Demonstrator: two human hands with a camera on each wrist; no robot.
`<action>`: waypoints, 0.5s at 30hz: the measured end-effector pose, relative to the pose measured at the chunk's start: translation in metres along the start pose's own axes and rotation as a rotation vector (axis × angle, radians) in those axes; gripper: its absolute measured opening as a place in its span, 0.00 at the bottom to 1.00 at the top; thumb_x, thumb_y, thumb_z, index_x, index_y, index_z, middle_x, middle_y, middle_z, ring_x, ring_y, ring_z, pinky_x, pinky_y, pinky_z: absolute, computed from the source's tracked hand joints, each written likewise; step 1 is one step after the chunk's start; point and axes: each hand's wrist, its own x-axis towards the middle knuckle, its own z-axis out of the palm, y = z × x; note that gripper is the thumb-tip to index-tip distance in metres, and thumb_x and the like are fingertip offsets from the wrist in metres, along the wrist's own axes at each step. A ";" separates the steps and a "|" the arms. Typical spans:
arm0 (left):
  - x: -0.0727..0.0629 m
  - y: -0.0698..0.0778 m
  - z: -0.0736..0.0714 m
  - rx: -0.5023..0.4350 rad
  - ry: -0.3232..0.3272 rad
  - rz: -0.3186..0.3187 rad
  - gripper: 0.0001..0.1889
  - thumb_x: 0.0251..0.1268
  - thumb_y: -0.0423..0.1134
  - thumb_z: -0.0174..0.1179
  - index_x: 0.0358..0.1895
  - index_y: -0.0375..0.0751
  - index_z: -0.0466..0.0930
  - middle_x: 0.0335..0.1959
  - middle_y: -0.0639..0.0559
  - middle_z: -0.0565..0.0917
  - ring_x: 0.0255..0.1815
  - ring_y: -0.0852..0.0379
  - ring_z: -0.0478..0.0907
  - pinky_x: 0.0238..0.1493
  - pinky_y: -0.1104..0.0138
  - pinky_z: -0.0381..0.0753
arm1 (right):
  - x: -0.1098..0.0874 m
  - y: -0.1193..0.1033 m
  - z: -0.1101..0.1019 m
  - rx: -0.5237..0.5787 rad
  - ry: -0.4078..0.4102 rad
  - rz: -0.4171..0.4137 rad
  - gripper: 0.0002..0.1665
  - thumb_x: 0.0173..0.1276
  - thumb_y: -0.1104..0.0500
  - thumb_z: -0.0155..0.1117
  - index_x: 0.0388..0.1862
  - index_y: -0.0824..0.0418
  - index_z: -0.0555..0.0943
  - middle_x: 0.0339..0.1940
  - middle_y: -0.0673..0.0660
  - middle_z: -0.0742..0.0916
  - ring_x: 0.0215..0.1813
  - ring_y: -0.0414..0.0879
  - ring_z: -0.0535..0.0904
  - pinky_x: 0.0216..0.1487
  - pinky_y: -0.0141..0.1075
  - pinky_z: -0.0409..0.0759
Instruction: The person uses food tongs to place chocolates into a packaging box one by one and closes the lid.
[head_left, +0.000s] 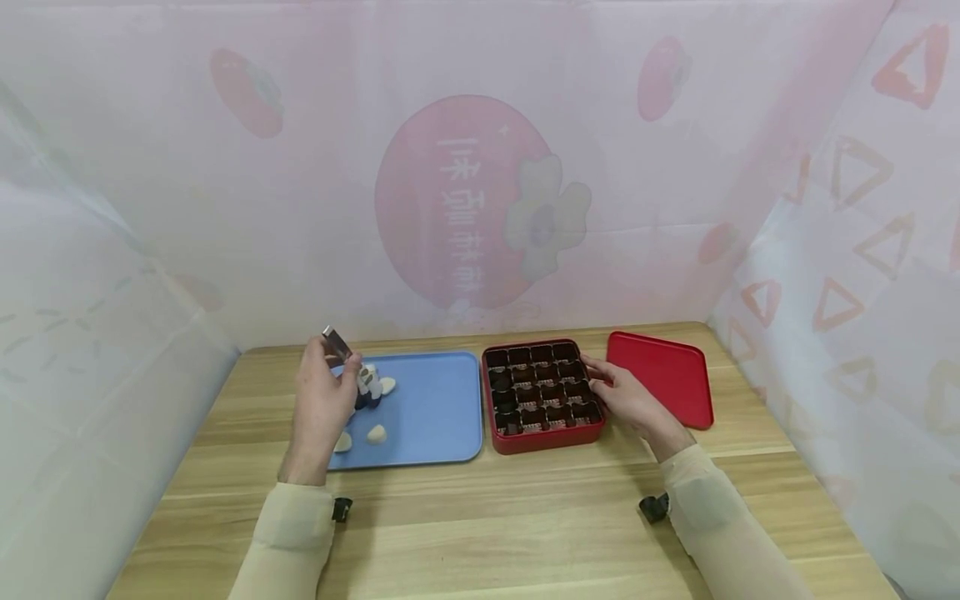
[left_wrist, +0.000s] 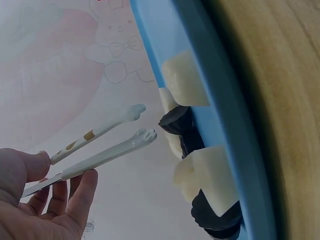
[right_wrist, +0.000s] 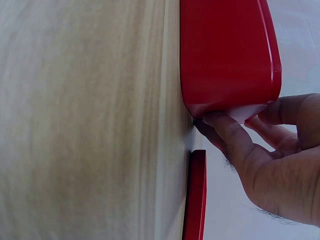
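Note:
My left hand (head_left: 324, 398) grips small tongs (left_wrist: 107, 156) between thumb and fingers. The tongs have white paw-shaped tips, which stand apart with nothing between them in the left wrist view. Below them, white pieces (head_left: 377, 434) and dark chocolate-like pieces (left_wrist: 178, 120) lie on the blue tray (head_left: 442, 417). My right hand (head_left: 633, 404) touches the right side of a red box (head_left: 547, 439), its fingers against the wall near the corner. Brown compartments (head_left: 551, 392) fill the box, and several in its left column hold dark pieces (head_left: 506, 402).
A flat red lid (head_left: 667, 379) lies on the wooden table (head_left: 480, 525) to the right of the box. Behind the table hangs a printed pink-and-white curtain (head_left: 315, 208), with pale sheets on both sides. Part of the tray is hidden by the left hand.

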 end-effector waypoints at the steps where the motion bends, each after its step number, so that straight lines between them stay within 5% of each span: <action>1: 0.000 -0.001 0.000 -0.002 -0.001 -0.003 0.16 0.94 0.35 0.61 0.69 0.27 0.73 0.68 0.28 0.83 0.76 0.22 0.85 0.71 0.34 0.94 | 0.000 0.000 0.000 0.003 0.000 0.000 0.37 0.95 0.67 0.50 0.97 0.66 0.60 0.91 0.81 0.71 0.92 0.76 0.69 0.91 0.70 0.76; 15: 0.000 -0.013 0.006 0.033 -0.029 -0.027 0.18 0.95 0.36 0.60 0.73 0.28 0.73 0.71 0.27 0.82 0.77 0.23 0.84 0.72 0.34 0.94 | 0.001 0.001 -0.001 -0.003 0.006 -0.004 0.36 0.95 0.68 0.50 0.97 0.66 0.61 0.90 0.81 0.72 0.90 0.76 0.72 0.90 0.66 0.79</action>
